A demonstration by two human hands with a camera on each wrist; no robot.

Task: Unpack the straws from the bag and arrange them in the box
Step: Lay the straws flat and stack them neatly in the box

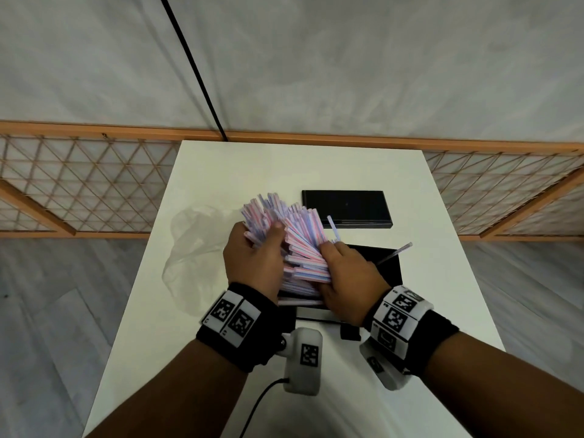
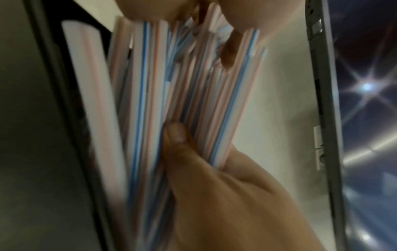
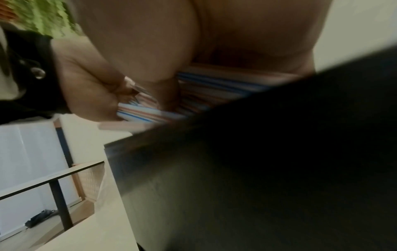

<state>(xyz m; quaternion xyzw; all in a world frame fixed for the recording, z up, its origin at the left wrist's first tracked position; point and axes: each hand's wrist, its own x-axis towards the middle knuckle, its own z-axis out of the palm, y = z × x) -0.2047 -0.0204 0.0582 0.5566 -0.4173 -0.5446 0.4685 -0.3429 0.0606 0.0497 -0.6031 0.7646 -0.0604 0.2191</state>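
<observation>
A thick fanned bundle of red, white and blue striped straws (image 1: 297, 245) is held over the open black box (image 1: 384, 263) at the table's middle. My left hand (image 1: 256, 257) grips the bundle from the left, thumb on top. My right hand (image 1: 344, 273) grips it from the right. Two loose straws (image 1: 395, 251) stick up by the right hand. The left wrist view shows my thumb pressed on the striped straws (image 2: 171, 95). In the right wrist view the straws (image 3: 212, 88) sit under my palm above the black box wall (image 3: 236, 169). The clear plastic bag (image 1: 196, 248) lies crumpled to the left.
The black box lid (image 1: 346, 208) lies flat beyond the box. A white device (image 1: 303, 358) with a cable sits on the white table (image 1: 442, 279) near the front edge. A wooden lattice rail (image 1: 79, 184) runs behind the table.
</observation>
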